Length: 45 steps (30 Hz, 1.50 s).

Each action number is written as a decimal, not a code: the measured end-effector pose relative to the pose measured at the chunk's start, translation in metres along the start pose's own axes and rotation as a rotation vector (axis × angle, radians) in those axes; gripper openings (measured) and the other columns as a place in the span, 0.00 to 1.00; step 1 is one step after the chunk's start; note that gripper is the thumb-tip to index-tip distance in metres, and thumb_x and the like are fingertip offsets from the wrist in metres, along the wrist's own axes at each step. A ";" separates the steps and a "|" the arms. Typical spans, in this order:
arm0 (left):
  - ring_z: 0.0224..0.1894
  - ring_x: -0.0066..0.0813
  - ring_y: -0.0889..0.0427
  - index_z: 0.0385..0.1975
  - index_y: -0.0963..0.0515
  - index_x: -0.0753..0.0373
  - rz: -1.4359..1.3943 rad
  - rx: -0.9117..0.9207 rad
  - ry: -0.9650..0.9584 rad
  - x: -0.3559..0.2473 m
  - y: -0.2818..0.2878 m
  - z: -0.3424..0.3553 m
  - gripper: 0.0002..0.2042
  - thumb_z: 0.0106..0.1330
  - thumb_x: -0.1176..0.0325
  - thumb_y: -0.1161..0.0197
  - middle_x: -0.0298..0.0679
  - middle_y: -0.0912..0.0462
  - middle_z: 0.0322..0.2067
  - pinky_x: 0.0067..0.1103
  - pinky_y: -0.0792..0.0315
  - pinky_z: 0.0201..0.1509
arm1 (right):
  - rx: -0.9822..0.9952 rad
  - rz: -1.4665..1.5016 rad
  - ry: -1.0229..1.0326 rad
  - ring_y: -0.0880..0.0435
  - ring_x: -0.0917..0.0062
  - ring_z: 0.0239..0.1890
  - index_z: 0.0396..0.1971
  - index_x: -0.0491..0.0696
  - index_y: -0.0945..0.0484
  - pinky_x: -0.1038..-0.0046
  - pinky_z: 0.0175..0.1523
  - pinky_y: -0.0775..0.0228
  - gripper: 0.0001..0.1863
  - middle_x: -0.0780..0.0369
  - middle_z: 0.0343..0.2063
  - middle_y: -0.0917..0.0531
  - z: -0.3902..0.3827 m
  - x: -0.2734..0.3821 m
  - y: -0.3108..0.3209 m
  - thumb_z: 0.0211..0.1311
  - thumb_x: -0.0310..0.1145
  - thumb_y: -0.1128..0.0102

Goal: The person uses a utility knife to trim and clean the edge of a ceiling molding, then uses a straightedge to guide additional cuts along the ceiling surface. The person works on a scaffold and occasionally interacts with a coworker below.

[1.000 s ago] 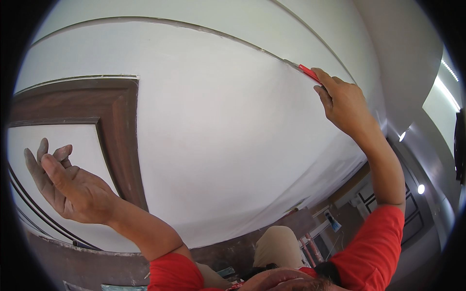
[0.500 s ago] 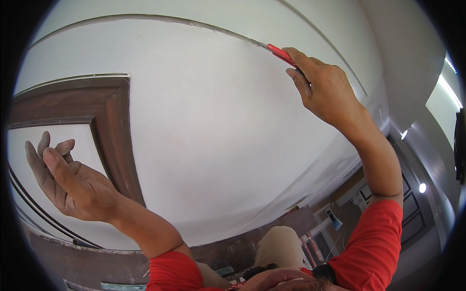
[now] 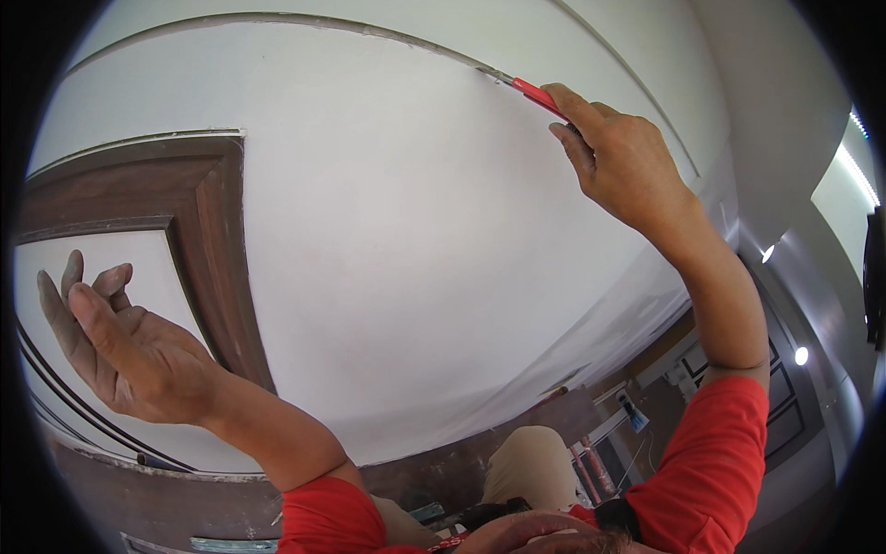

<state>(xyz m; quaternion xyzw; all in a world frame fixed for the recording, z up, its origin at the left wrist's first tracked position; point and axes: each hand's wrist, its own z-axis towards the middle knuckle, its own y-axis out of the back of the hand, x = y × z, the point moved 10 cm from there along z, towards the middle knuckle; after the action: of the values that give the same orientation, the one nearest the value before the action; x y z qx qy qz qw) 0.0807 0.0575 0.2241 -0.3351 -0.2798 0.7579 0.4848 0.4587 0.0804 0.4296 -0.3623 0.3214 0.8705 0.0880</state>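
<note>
My right hand (image 3: 632,166) is closed round the red handle of a utility knife (image 3: 540,96), high up on the pale wall (image 3: 406,231). Its thin metal blade points up and left, with the tip at a long grey groove (image 3: 369,30) that runs across the wall. A small light scrap or smear shows beside the blade, too small to make out. On the left my left hand (image 3: 138,351) is raised, palm up, with fingers apart and curled a little. Nothing is in it, and its fingertips look grey with dust. Behind it is a dark brown wooden frame (image 3: 221,212) around a white panel.
A second groove (image 3: 637,83) runs down the wall at the upper right. Below are a dusty dark brown surface (image 3: 434,475), my beige-clothed knee (image 3: 531,466), reddish tubes (image 3: 595,471) and a brush-like blue tool (image 3: 634,413). Lights (image 3: 801,356) shine on the right.
More of the knife's blade shows now, and my right hand sits slightly farther right. My left hand has shifted slightly left, still spread. The wall's lines sit a little higher in the view.
</note>
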 end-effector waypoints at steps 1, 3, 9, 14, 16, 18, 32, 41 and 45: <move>0.39 0.29 0.12 0.58 0.25 0.81 -0.009 -0.014 0.021 0.000 0.001 0.001 0.17 0.80 0.72 0.46 0.58 0.18 0.55 0.17 0.21 0.46 | -0.005 -0.006 0.003 0.18 0.61 0.21 0.59 0.48 0.28 0.61 0.29 0.26 0.18 0.56 0.23 0.18 0.000 0.000 0.001 0.74 0.35 0.40; 0.39 0.30 0.12 0.56 0.24 0.80 0.001 -0.014 0.004 0.000 0.003 0.002 0.16 0.79 0.72 0.45 0.58 0.18 0.56 0.17 0.21 0.46 | -0.002 -0.011 0.011 0.18 0.61 0.21 0.59 0.48 0.28 0.61 0.28 0.26 0.18 0.56 0.22 0.18 0.002 -0.001 0.001 0.74 0.35 0.40; 0.39 0.30 0.12 0.53 0.22 0.81 0.010 0.006 -0.008 0.003 0.007 0.002 0.15 0.80 0.73 0.46 0.59 0.19 0.57 0.18 0.21 0.46 | 0.036 -0.006 -0.009 0.19 0.61 0.21 0.59 0.48 0.28 0.61 0.28 0.27 0.18 0.56 0.22 0.18 -0.003 -0.007 -0.003 0.74 0.34 0.40; 0.40 0.32 0.12 0.51 0.21 0.80 -0.001 0.035 -0.002 0.007 0.008 0.003 0.14 0.80 0.72 0.47 0.59 0.19 0.57 0.20 0.21 0.47 | 0.020 0.028 -0.013 0.18 0.61 0.22 0.59 0.48 0.27 0.62 0.29 0.27 0.18 0.55 0.23 0.18 -0.008 -0.013 -0.005 0.74 0.34 0.40; 0.42 0.34 0.12 0.47 0.20 0.80 -0.005 0.070 -0.021 0.010 0.009 0.003 0.14 0.80 0.71 0.46 0.55 0.17 0.54 0.24 0.20 0.50 | 0.028 0.025 -0.037 0.18 0.61 0.22 0.59 0.47 0.27 0.61 0.29 0.26 0.18 0.55 0.23 0.17 -0.009 -0.016 -0.007 0.73 0.34 0.39; 0.42 0.34 0.12 0.47 0.20 0.79 -0.011 0.084 -0.032 0.007 0.009 0.004 0.14 0.80 0.70 0.46 0.56 0.17 0.53 0.24 0.20 0.51 | 0.049 0.012 -0.051 0.18 0.60 0.22 0.59 0.48 0.27 0.61 0.30 0.26 0.18 0.55 0.23 0.17 -0.010 -0.015 -0.008 0.73 0.34 0.39; 0.40 0.31 0.12 0.50 0.20 0.80 -0.005 0.013 -0.045 0.000 0.000 -0.001 0.15 0.80 0.71 0.46 0.60 0.20 0.58 0.19 0.23 0.45 | 0.038 0.014 -0.047 0.19 0.60 0.22 0.59 0.50 0.27 0.60 0.29 0.27 0.19 0.56 0.22 0.18 -0.026 -0.031 -0.007 0.72 0.33 0.38; 0.42 0.34 0.13 0.50 0.20 0.80 0.065 0.023 -0.059 -0.006 0.013 0.012 0.17 0.81 0.70 0.50 0.60 0.21 0.59 0.20 0.22 0.46 | 0.075 0.013 -0.043 0.20 0.61 0.20 0.58 0.50 0.28 0.61 0.28 0.27 0.17 0.56 0.21 0.19 -0.026 -0.037 -0.011 0.73 0.33 0.39; 0.42 0.35 0.13 0.51 0.22 0.81 0.109 0.062 -0.163 0.000 0.026 0.016 0.17 0.81 0.69 0.51 0.61 0.22 0.59 0.20 0.23 0.48 | 0.048 0.011 -0.021 0.19 0.61 0.21 0.59 0.50 0.28 0.61 0.28 0.27 0.18 0.56 0.22 0.19 -0.025 -0.036 -0.010 0.73 0.34 0.39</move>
<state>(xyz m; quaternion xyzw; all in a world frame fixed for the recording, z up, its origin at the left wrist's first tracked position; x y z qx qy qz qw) 0.0537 0.0464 0.2148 -0.2720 -0.2763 0.8161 0.4285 0.5026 0.0753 0.4363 -0.3489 0.3433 0.8668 0.0952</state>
